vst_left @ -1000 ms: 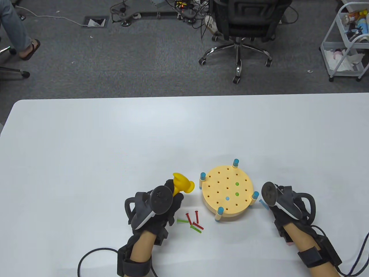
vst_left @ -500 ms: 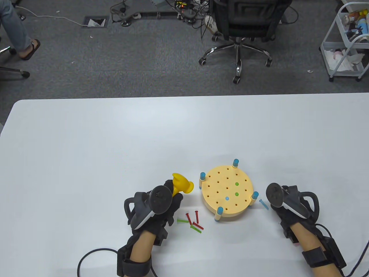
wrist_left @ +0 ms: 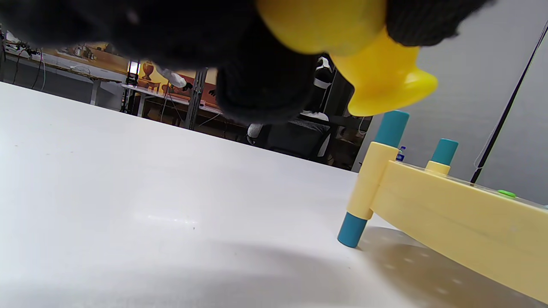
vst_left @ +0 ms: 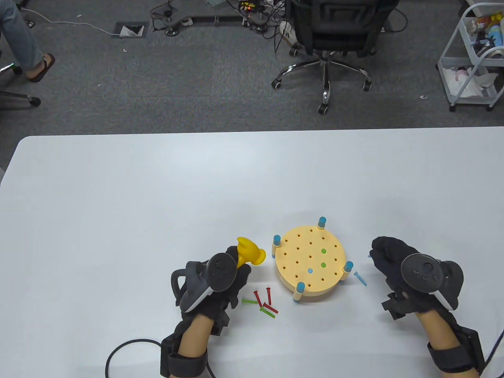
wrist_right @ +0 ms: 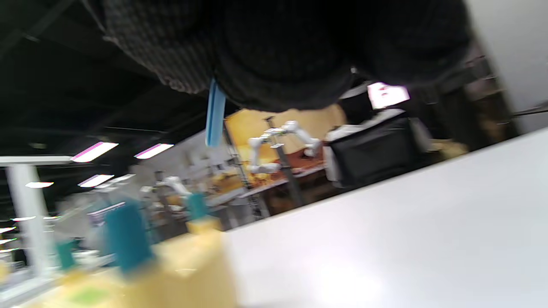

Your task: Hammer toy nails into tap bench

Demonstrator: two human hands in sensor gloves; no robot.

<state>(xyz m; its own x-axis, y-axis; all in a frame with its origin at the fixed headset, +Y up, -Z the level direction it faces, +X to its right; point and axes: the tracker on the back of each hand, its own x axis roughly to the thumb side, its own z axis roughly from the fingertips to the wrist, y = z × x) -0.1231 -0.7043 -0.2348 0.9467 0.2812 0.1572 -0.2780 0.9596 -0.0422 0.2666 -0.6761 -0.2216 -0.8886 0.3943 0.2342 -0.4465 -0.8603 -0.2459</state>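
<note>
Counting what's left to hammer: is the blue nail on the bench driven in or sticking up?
Driven in: on the tap bench, the blue nail shows only as a flat dot, flush like the two green ones.

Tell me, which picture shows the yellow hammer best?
The table view: the yellow hammer shows whole, gripped by the left hand. The left wrist view shows only one flared end, close up. The right wrist view doesn't show it.

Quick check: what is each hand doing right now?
Left hand: grips the yellow hammer.
Right hand: pinches a blue nail, raised off the table.
</note>
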